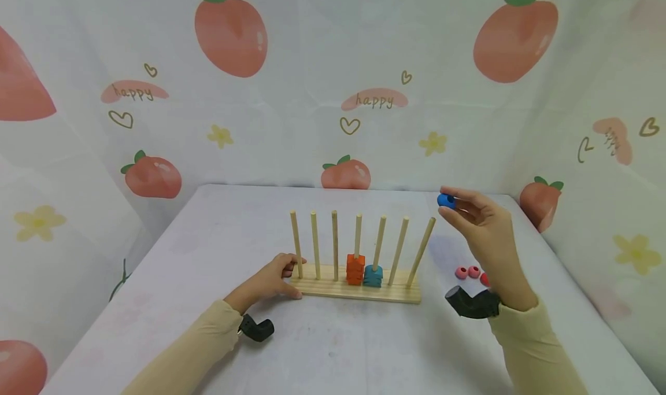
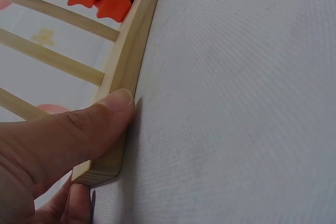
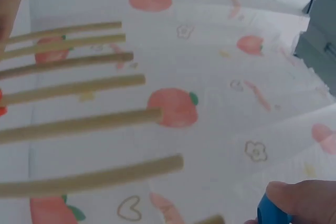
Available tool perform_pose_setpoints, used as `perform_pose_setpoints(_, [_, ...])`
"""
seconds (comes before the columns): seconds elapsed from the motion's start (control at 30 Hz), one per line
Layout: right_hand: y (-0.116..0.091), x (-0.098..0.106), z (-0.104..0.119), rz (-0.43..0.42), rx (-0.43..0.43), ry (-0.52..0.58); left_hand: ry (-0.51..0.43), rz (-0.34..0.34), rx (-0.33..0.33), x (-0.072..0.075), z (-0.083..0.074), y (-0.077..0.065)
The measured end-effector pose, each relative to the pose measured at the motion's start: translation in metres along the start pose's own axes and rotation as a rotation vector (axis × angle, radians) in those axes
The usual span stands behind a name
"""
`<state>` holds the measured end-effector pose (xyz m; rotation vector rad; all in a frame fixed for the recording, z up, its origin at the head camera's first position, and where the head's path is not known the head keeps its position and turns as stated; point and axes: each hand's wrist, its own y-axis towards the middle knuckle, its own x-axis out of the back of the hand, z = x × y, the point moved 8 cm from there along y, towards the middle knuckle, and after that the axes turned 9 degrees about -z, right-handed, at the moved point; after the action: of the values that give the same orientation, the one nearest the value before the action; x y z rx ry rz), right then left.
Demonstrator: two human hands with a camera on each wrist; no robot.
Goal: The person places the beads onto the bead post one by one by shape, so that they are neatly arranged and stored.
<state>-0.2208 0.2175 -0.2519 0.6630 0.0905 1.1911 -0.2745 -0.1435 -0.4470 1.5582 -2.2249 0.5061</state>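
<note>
A wooden peg board [image 1: 359,291] with several upright pegs stands mid-table. Its left end is gripped by my left hand [image 1: 273,276]; in the left wrist view the thumb [image 2: 100,124] presses one side of the base and fingers curl at the other. Orange star-shaped beads [image 1: 355,270] are stacked on the middle peg, and teal beads [image 1: 373,277] sit on the peg to their right. My right hand [image 1: 486,227] pinches a blue bead [image 1: 445,201] between thumb and fingers, above and slightly right of the rightmost peg's tip. The bead's dark hole shows.
Pink beads [image 1: 467,272] lie on the table right of the board, and a red bead [image 1: 485,279] is partly hidden by the right wrist. A black wrist camera [image 1: 470,302] juts out from that wrist. A fruit-printed cloth [image 1: 291,123] hangs behind the white table.
</note>
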Motion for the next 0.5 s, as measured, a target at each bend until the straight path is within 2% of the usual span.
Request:
perform_pose_setpoints(0.2, [-0.009, -0.014, 0.034, 0.002, 0.151, 0.285, -0.016, 0.011, -0.022, 0.000, -0.001, 0.000])
perform_pose_setpoints(0.37, [-0.018, -0.029, 0.046, -0.020, 0.240, 0.390, -0.016, 0.009, -0.019, 0.000, -0.002, 0.000])
perform_pose_setpoints(0.5, [-0.025, -0.041, 0.049, -0.070, 0.312, 0.404, -0.027, 0.021, -0.028, -0.001, -0.002, 0.000])
